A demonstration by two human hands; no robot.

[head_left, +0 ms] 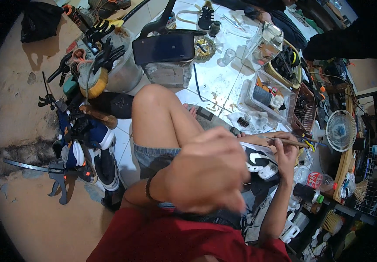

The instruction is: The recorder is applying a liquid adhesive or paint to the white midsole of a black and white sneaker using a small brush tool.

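Note:
My left hand (208, 172) is raised close to the camera, blurred by motion. Its fingers look curled in, and whatever they may hold is hidden. To the right, my right hand (287, 156) pinches a thin brown stick-like tool (292, 142) between thumb and fingers. Beside that hand, a black and white shoe (262, 162) rests at my lap, partly covered by my left hand. My bare knee (153, 102) is bent up in front of me.
A dark phone (164, 49) leans on a grey block (169, 74) ahead. Clear plastic boxes (284, 111), a brown basket (303, 107) and a white fan (341, 130) stand right. Shoes (106, 168) and a bar clamp (57, 174) lie left. Another person's hand (265, 17) shows far off.

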